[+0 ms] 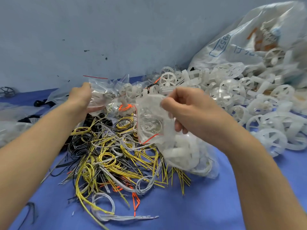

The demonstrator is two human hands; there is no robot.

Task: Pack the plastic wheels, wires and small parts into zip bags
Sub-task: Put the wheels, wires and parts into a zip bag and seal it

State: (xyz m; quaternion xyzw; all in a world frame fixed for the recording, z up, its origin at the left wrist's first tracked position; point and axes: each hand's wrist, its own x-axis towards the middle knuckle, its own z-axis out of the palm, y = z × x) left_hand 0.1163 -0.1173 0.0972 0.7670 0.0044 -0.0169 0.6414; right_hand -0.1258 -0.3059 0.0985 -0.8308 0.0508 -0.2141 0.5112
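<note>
Plastic wheels (232,103) lay heaped, white and translucent, across the right side of a blue tabletop (207,205) as a person bent over them with both bare hands. The right hand (187,112), fingers curled, pinched the crumpled top of a clear zip bag (149,123) raised above the middle of the table, its red seal line at the lower edge (round clear parts showed through the film). Just beneath that hand sat a fuller bag (184,156) stuffed with white wheels; whether the same fingers held it could not be told. The left hand (79,98), seen from the back, gripped the side of a second zip bag (101,92), red strip uppermost and small parts inside, over the far edge of the wire heap. Wires (113,156) in yellow, grey, black and orange sprawled in a tangle below and between the forearms, touching the fuller bag. Small black parts (101,121) sat at the tangle's far side. Behind the wheels slumped a large white sack (245,40) printed in blue, open toward the heap. One dark wheel (7,92) stood apart at the far left, against a grey-blue wall (99,30).
</note>
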